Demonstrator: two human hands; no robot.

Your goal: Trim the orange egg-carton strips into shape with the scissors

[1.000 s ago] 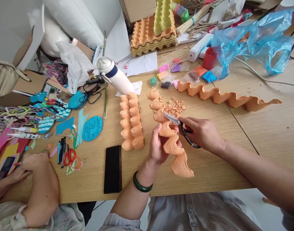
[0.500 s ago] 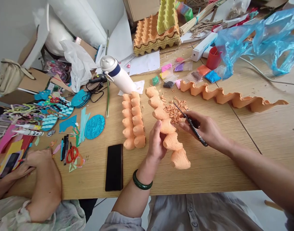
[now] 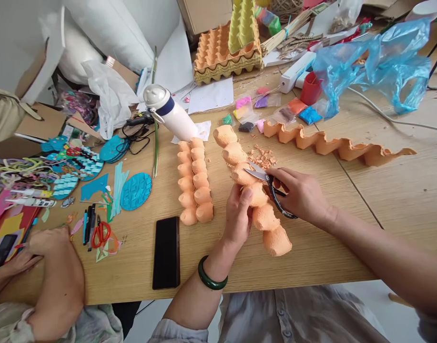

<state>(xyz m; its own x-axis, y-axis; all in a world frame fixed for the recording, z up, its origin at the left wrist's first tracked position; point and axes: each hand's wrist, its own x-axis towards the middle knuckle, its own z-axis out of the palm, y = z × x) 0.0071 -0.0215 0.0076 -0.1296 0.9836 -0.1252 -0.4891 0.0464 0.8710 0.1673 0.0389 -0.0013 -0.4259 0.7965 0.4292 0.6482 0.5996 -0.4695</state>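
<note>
My left hand [image 3: 238, 214] is closed around the middle of an orange egg-carton strip [image 3: 264, 218], a single row of bumps slanting across the table in front of me. In my right hand [image 3: 304, 193] is a pair of scissors [image 3: 263, 175] with dark handles; the blades lie over a bump just above my left thumb. Whether they touch the strip I cannot tell. Behind it is a heap of orange trimmings [image 3: 263, 156]. Two bumpy orange strips [image 3: 195, 183] stand side by side to the left. Another untrimmed strip [image 3: 332, 143] lies to the right.
A phone [image 3: 166, 252] lies near the front edge, and a white bottle [image 3: 171, 112] stands behind the strips. Stacked egg trays [image 3: 213, 52] are at the back, a blue plastic bag [image 3: 375, 71] at the right. At left rest a co-worker's arms [image 3: 63, 271], near red-handled scissors [image 3: 101, 233].
The scissors have swung from pointing away over the trimmings to lying across the strip, their blades now apart. The held strip has turned slightly and shifted right with my left hand.
</note>
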